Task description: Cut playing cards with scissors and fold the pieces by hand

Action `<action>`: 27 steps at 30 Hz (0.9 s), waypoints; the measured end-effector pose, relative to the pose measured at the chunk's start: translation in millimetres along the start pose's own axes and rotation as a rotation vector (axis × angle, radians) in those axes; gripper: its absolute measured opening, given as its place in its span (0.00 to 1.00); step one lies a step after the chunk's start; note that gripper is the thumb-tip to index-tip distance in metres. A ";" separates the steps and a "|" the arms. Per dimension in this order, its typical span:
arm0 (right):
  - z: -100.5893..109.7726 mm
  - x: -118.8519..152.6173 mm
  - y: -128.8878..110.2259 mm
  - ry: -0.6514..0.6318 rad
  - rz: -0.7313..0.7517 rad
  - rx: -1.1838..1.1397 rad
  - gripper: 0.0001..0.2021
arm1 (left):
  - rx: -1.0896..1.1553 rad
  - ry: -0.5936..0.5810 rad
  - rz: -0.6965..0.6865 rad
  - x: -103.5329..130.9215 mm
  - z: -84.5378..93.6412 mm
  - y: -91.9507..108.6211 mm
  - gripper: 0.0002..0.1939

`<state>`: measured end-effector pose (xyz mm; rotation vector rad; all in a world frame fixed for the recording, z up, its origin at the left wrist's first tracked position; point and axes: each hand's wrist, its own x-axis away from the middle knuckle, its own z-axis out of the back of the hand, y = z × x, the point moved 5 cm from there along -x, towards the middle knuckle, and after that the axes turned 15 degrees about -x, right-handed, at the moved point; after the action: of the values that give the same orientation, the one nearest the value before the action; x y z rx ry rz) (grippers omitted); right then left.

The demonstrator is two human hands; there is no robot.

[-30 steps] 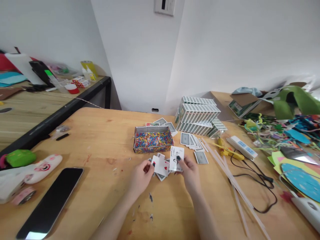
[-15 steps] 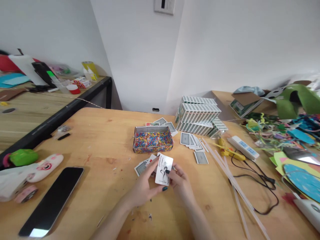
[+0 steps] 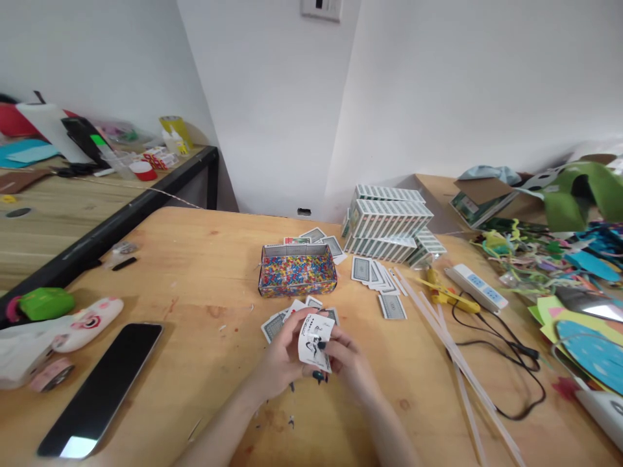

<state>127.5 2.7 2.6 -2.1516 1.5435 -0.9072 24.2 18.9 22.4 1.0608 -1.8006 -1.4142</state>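
Left hand [image 3: 285, 358] and right hand [image 3: 351, 364] pinching a bowed card [image 3: 309, 347] over the worktop [image 3: 195, 272], well in from its far edge. Likely bending step; next move calls for even pressure.

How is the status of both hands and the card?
Right hand: grips white, rectangular, black-printed playing card. Left hand: cupped at card's left edge. Card: curved. Close by: grey-backed rectangular cards, partly behind hands.

The joker card [image 3: 311, 329] is smooth paper with a slight sheen; the table [image 3: 195, 272] is satiny, scuffed wood; the smartphone [image 3: 104, 383] has glossy glass; the glue gun [image 3: 453, 298] looks plastic.
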 end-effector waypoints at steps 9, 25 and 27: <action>-5.1 0.8 -4.6 -0.045 0.164 0.177 0.19 | -0.110 0.362 0.139 -5.2 21.7 -4.4 0.23; 8.6 -6.4 -8.9 0.092 0.225 0.244 0.18 | -0.464 0.444 0.103 -2.7 32.6 -9.9 0.18; 8.1 -5.7 -10.6 0.109 0.236 0.237 0.18 | -0.545 0.431 0.090 -1.9 32.7 -10.4 0.15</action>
<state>139.3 11.0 1.3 -1.7416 1.6083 -1.0799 -0.1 35.2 4.4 0.8906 -1.0594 -1.3787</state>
